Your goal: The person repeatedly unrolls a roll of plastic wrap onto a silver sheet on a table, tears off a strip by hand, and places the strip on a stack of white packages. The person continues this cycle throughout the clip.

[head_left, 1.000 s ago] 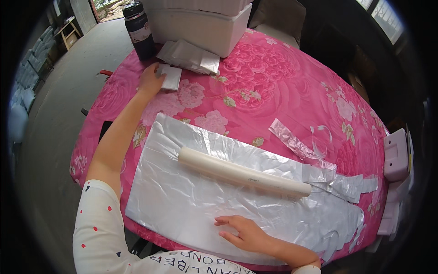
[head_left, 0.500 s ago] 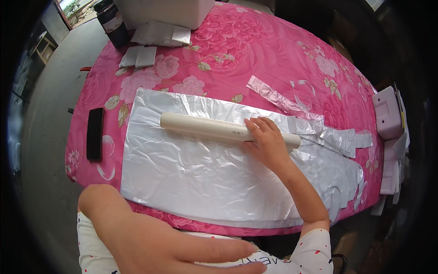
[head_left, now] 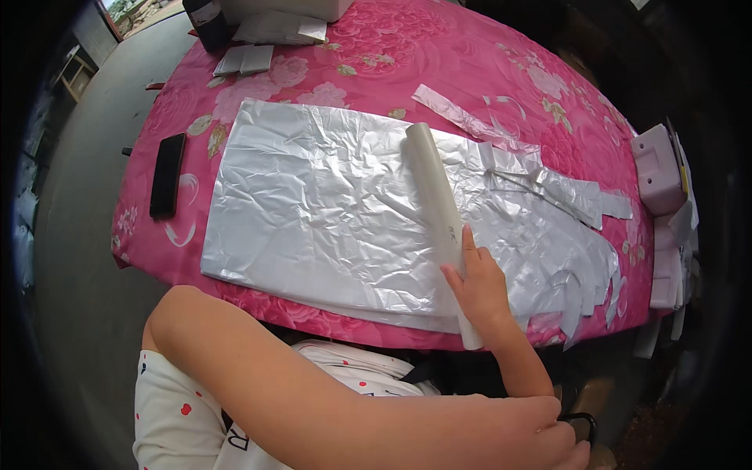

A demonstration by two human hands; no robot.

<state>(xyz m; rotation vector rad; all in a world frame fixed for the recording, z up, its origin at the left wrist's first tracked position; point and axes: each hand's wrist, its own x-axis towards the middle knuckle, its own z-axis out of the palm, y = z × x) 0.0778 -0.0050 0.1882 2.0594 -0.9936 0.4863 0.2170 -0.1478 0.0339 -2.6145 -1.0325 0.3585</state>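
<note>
A large crinkled silver foil sheet (head_left: 313,211) lies flat on the table with the pink flowered cloth (head_left: 470,55). A long white roll (head_left: 431,180) lies across the sheet, and its near end sticks out over the table's front edge. My right hand (head_left: 482,291) grips that near end, fingers laid along the roll. My left arm crosses the bottom of the view. My left hand (head_left: 560,439) is low at the right, below the table edge, beside a dark ring-shaped thing (head_left: 583,423). Its fingers are partly cut off by the frame.
Cut foil strips (head_left: 470,121) and scraps (head_left: 580,200) lie right of the sheet. A black phone (head_left: 167,174) lies near the left edge. White boxes (head_left: 658,168) sit at the right rim. White packets (head_left: 247,59) and a dark bottle (head_left: 205,12) are at the far side.
The roll has swung from lying across the sheet to pointing toward me. My right hand has slid to its near end. My left arm has moved right across the bottom.
</note>
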